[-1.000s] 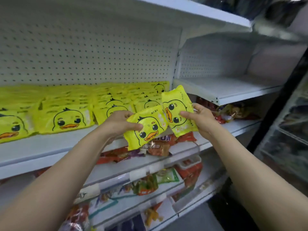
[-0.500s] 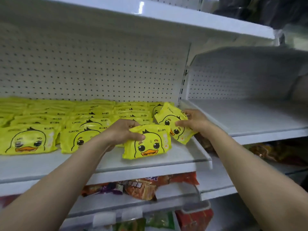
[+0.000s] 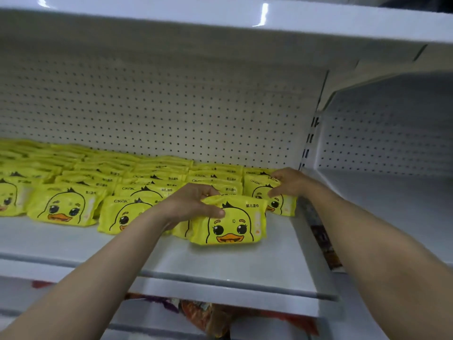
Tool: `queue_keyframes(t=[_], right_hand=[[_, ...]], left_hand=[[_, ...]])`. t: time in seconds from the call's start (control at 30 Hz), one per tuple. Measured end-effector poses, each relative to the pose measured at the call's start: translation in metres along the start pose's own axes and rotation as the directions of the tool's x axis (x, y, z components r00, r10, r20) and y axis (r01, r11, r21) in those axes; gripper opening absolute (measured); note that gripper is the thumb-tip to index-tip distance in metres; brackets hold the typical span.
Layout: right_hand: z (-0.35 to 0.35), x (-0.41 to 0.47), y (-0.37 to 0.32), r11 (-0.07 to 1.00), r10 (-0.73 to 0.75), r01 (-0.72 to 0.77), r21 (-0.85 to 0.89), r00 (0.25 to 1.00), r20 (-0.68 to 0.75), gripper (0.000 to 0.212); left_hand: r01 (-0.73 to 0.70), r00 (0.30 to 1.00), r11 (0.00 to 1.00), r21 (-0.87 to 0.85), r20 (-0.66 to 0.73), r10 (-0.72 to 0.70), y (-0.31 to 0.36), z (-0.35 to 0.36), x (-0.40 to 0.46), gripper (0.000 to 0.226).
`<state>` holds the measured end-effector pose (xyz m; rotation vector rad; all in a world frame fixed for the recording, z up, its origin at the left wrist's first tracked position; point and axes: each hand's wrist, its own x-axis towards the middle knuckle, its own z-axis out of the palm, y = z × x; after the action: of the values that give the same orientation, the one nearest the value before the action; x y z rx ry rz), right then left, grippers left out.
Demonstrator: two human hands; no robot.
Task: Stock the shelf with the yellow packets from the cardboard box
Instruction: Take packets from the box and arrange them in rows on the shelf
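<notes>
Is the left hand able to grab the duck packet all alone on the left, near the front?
Probably yes, but not right away. The left hand is gripping another yellow packet. The front-left duck packet lies uncovered on the shelf, with nothing blocking it.

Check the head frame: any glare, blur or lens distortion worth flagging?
Head view: glare streaks on the upper shelf edge; wide-angle bend in the shelf lines; soft blur at the lower corners; duck print on the front packet stays sharp.
</notes>
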<state>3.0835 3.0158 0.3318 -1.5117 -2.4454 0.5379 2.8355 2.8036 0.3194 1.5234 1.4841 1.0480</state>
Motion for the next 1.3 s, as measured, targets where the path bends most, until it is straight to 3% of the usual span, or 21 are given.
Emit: queue_keyframes(t=[0.13,0.33,0.53,0.63,0.8,0.9,1.03,1.07,1.13,1.23,1.3], right_hand=[[-0.003,0.016,-0.002,0.996,-0.061,0.062,-0.056,0.998,0.02,0.068],[0.0,0.032,-0.003,0.989,-0.109,0.106,-0.106,0.994,-0.019,0.06],[0.008,0.038,-0.005,0.989,-0.1,0.083,-0.124,0.985,-0.141,0.06],[0.01,0.039,-0.003,0.99,-0.082,0.063,-0.122,0.984,-0.158,0.058],[0.016,0.036,0.002,0.995,-0.037,0.014,-0.098,0.97,-0.24,0.047],[0.017,0.034,0.003,0.998,-0.002,-0.014,-0.055,0.961,-0.277,0.052],[-0.004,0.019,-0.024,0.989,-0.021,0.075,0.129,0.927,-0.374,0.06],[-0.013,0.008,-0.035,0.964,-0.046,0.126,0.236,0.947,-0.317,0.054],[-0.028,-0.019,-0.056,0.892,-0.161,0.174,0.418,0.985,-0.066,0.042],[-0.036,-0.051,-0.07,0.934,-0.264,0.192,0.302,0.94,0.218,0.047],[-0.034,-0.06,-0.073,0.971,-0.227,0.202,0.128,0.949,0.219,0.059]], left_hand=[[0.013,1.0,1.0,0.005,-0.003,-0.012,-0.006,-0.007,0.006,0.04],[0.0,0.999,1.0,-0.009,0.038,0.001,-0.008,-0.014,0.011,0.026],[-0.001,1.0,1.0,0.024,0.022,0.001,-0.009,-0.019,0.024,0.049],[-0.014,0.999,1.0,0.025,0.05,0.012,-0.007,-0.019,0.027,0.038],[-0.023,0.998,0.999,0.027,0.056,0.022,-0.004,-0.017,0.031,0.033],[-0.033,0.997,0.998,0.048,0.07,0.03,-0.003,-0.015,0.036,0.037],[-0.059,0.994,0.996,0.073,0.099,0.052,0.006,-0.011,0.045,0.034],[-0.075,0.992,0.995,0.072,0.107,0.067,0.01,-0.009,0.048,0.035],[-0.093,0.991,0.993,0.071,0.104,0.086,0.017,-0.006,0.053,0.041],[-0.097,0.992,0.991,0.087,0.089,0.089,0.028,0.001,0.062,0.042],[-0.092,0.994,0.992,0.085,0.067,0.087,0.032,0.006,0.068,0.04]])
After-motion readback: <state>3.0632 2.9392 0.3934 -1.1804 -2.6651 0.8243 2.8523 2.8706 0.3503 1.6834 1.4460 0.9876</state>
